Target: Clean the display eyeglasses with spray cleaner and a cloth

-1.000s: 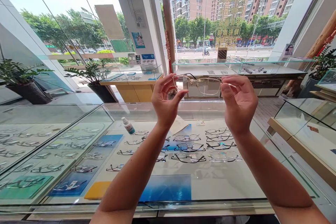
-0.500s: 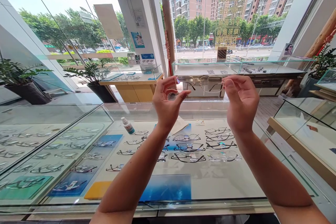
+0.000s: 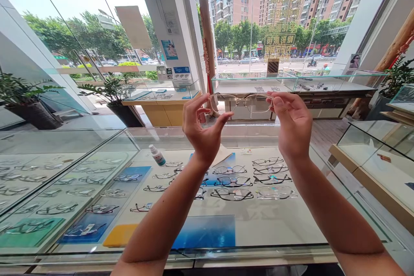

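I hold a thin gold-rimmed pair of glasses up in front of me at arm's length, above a glass display counter. My left hand pinches the left end of the frame between thumb and fingers. At the frame's right end, my right hand grips it the same way. The lenses face away from me, level with the far window.
Under the counter glass lie several rows of glasses on white and blue pads. A small spray bottle and a folded cloth rest on the counter top. More glass cases stand left, right and ahead; potted plants stand by the window.
The glasses have tilted and shifted slightly left between my hands; both hands moved a little left and keep their grip on the frame ends.
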Demonstrator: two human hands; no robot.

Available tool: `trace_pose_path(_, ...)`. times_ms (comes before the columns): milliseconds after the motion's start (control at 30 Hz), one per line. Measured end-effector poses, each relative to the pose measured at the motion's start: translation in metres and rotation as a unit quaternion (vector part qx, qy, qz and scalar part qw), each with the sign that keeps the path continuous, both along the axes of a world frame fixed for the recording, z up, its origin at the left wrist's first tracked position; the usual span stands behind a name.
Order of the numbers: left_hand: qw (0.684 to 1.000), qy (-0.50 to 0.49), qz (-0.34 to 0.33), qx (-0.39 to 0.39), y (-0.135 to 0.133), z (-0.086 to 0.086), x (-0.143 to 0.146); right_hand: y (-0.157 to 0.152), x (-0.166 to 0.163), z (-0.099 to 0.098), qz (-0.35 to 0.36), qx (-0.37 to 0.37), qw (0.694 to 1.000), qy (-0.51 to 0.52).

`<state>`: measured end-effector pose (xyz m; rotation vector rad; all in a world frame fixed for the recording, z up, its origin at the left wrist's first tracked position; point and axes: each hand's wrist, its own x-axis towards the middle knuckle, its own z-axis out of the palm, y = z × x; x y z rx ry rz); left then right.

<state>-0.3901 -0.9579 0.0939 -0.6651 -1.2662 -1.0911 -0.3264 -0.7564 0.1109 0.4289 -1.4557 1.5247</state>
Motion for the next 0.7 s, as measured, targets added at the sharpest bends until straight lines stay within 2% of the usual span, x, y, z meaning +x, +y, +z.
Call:
trace_pose_path(167, 1.0, 0.013, 0.028, 0.005, 0.001, 0.004, 0.008, 0.003, -0.007, -0.003, 0.033, -0.006, 0.999, -0.033)
trace_pose_path(400, 0.999, 0.036, 0.016, -0.006, 0.002, 0.004, 0.011, 0.004, -0.008, -0.003, 0.075, -0.052, 0.993, -0.079)
trace_pose_path(567, 1.0, 0.015, 0.018, -0.014, 0.0, 0.001, 0.005, 0.005, -0.008, -0.003, 0.053, -0.024, 0.996, -0.065)
trace_pose_path(700, 1.0, -0.007, -0.013, -0.013, -0.001, -0.001, -0.008, 0.004, -0.006, -0.003, 0.01, 0.014, 1.0, -0.015)
